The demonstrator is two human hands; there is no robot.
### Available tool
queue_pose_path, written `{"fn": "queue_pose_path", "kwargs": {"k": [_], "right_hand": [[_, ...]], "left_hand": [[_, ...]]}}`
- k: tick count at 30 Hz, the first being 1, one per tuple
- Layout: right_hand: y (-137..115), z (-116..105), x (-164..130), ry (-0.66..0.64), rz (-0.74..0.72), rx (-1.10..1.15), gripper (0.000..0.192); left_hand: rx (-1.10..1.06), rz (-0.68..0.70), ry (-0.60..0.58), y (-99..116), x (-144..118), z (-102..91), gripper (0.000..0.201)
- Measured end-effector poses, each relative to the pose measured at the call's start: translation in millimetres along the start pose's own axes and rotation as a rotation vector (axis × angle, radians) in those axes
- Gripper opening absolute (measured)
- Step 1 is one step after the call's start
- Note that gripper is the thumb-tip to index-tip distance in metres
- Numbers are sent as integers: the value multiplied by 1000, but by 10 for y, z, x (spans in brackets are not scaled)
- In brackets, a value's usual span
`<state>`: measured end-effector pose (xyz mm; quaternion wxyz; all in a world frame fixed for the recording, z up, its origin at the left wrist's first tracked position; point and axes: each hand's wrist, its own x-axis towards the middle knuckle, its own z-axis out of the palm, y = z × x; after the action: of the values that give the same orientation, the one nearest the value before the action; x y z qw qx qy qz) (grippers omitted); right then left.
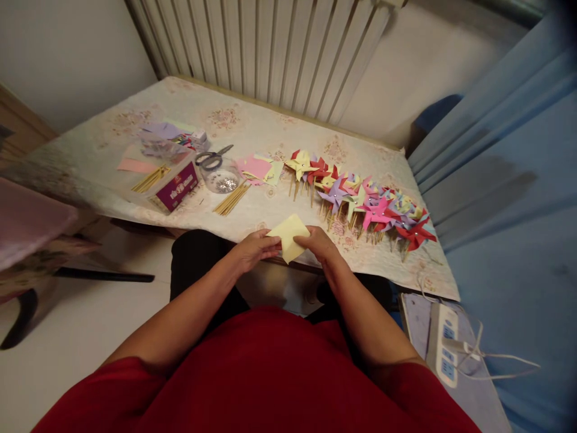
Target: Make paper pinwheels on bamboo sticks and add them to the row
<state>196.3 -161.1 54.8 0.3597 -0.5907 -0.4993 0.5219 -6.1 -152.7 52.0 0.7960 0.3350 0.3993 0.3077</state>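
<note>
Got the pale yellow paper square (288,237) pinched between my left hand (253,249) and right hand (318,243) at the table edge (252,225), finished pinwheels (360,198) lined up just beyond my right hand, out of the way.

A room in a home, used for paper craft. A white radiator (274,54) stands against the wall behind a table (90,162) under a flowered cloth. Blue curtains (509,150) hang at the right. Scissors (214,157), wooden sticks (231,199) and a row of finished paper pinwheels (360,195) lie on the table, and a power strip (444,343) sits nearby.
</note>
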Motion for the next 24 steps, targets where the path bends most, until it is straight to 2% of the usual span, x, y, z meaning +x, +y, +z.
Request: {"fn": "queue_pose_path", "kwargs": {"k": [3,7,12,24], "right_hand": [[47,34,17,42,1,64,28],[68,87,12,56,25,113,29],[82,125,16,69,35,75,26],[83,174,24,23,38,109,23]], "left_hand": [[-130,1,-5,-130,-26,20,37],[-163,8,-19,-216,-17,137,38],[-171,55,60,-240,64,251,38],[-153,99,125,-300,137,259,28]]}}
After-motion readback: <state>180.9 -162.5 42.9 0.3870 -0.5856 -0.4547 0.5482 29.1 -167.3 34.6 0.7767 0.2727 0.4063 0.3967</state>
